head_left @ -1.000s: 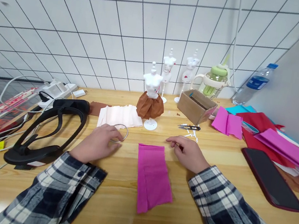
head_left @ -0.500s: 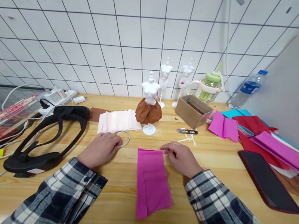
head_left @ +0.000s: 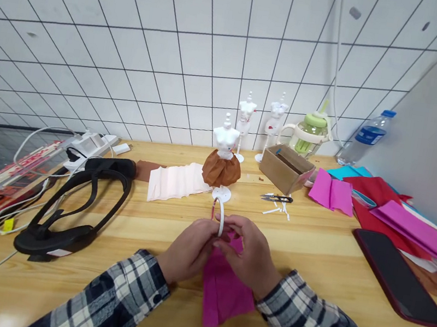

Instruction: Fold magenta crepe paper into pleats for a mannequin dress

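Above the far end of the magenta cloth (head_left: 225,296), a white ring (head_left: 221,217) stands on edge — left hand (head_left: 191,250) closed on its lower rim, right hand (head_left: 251,256) half-curled beside it, grip unclear. Cloth's long axis runs toward the person — right hand nearer.

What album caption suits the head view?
Left hand and right hand together at a white ring, above magenta cloth.

Upright white ring (head_left: 222,217) near magenta cloth (head_left: 227,296)
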A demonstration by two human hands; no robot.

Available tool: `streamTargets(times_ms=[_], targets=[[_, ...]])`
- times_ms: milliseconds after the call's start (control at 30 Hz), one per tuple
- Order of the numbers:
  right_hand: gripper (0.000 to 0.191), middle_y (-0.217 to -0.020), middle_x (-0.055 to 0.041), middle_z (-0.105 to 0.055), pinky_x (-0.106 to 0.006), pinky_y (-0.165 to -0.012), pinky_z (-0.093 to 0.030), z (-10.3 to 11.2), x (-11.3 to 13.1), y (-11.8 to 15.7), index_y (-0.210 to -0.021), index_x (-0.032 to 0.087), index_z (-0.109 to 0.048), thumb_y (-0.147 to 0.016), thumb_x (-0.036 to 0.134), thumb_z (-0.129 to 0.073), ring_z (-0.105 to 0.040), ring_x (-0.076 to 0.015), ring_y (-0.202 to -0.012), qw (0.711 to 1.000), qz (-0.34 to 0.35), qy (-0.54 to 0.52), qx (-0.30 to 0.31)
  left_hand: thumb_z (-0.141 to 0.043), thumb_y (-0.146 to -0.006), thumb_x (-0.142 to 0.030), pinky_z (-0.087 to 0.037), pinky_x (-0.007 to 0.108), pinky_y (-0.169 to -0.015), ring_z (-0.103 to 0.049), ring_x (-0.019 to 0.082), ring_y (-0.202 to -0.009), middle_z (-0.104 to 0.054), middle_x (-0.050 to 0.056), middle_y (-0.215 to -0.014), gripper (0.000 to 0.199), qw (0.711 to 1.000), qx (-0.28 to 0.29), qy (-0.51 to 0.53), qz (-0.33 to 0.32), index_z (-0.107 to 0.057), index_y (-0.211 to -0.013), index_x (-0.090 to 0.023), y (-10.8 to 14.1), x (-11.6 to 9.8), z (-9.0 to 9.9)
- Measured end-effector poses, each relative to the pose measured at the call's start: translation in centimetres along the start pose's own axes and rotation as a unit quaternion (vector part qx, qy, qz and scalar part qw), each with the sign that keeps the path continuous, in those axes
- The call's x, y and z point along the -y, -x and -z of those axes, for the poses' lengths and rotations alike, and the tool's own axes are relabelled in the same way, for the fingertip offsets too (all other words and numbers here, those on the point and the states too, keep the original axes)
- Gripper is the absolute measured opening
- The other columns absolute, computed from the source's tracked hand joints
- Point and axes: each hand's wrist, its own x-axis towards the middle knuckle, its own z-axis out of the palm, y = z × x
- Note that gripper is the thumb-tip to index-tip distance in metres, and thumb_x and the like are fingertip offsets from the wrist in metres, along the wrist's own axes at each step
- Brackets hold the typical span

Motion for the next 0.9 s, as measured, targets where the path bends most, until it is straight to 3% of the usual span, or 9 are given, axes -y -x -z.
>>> streamTargets(times_ms=[100,300,533,600,700,900], targets=[[0.031,-0.105,-0.0054,-0.069,-0.034,-0.082,-0.052,0.2,-0.8,0.2,-0.116,0.025,-0.053,-0.086,0.026,-0.063,-0.064,-0.0197,-0.093,1.000,0.009,0.014,-0.026,-0.044,-0.092,-0.013,-0.047,0.035,-0.095,-0.058,0.020,-0.112,-0.062,0.012,-0.123,0.040,0.999,0.033,-0.017,-0.025,-0.042,-0.131,-0.020,0.0,0.7,-0.1],[0.013,-0.097,-0.0034,-0.071,-0.032,-0.073,-0.049,0.3,-1.3,0.1,-0.103,0.024,-0.060,-0.092,0.030,-0.057,-0.064,-0.0181,-0.081,0.992,0.075,0.103,-0.019,-0.043,-0.096,-0.020,-0.048,0.032,-0.074,-0.064,0.020,-0.083,-0.070,0.007,-0.094,0.018,0.992,0.028,-0.121,-0.009,-0.053,-0.111,-0.019,0.2,1.9,-0.4],[0.006,-0.103,-0.0022,-0.072,-0.030,-0.072,-0.052,0.2,-1.8,0.0,-0.084,0.023,-0.059,-0.089,0.024,-0.058,-0.067,-0.0168,-0.081,0.994,0.070,0.083,-0.003,-0.043,-0.097,-0.021,-0.047,0.032,-0.074,-0.064,0.020,-0.083,-0.070,0.006,-0.100,0.025,0.989,0.048,-0.135,0.023,-0.051,-0.120,-0.021,0.1,1.2,-0.3],[0.003,-0.105,-0.0032,-0.071,-0.029,-0.068,-0.053,0.3,-1.9,0.1,-0.089,0.023,-0.060,-0.087,0.025,-0.061,-0.067,-0.0154,-0.076,0.997,0.051,0.057,-0.014,-0.043,-0.097,-0.021,-0.046,0.031,-0.075,-0.063,0.019,-0.085,-0.070,0.005,-0.100,0.022,0.992,0.041,-0.119,0.028,-0.054,-0.116,-0.021,0.1,0.8,-0.1],[0.025,-0.104,-0.0044,-0.071,-0.025,-0.060,-0.054,0.6,-1.8,0.2,-0.110,0.023,-0.059,-0.087,0.027,-0.063,-0.065,-0.0128,-0.068,0.998,0.029,0.031,-0.039,-0.042,-0.097,-0.020,-0.045,0.030,-0.077,-0.061,0.018,-0.087,-0.069,0.004,-0.097,0.020,0.996,0.031,-0.077,0.035,-0.056,-0.110,-0.022,0.3,0.2,0.1],[0.007,-0.104,-0.0035,-0.071,-0.029,-0.083,-0.055,1.0,-1.4,0.2,-0.091,0.024,-0.067,-0.089,0.022,-0.060,-0.066,-0.0162,-0.096,0.993,0.097,0.056,-0.035,-0.042,-0.097,-0.021,-0.042,0.031,-0.076,-0.056,0.018,-0.086,-0.066,0.005,-0.093,0.024,0.996,0.014,-0.064,0.055,-0.058,-0.115,-0.022,0.5,-0.5,0.4]])
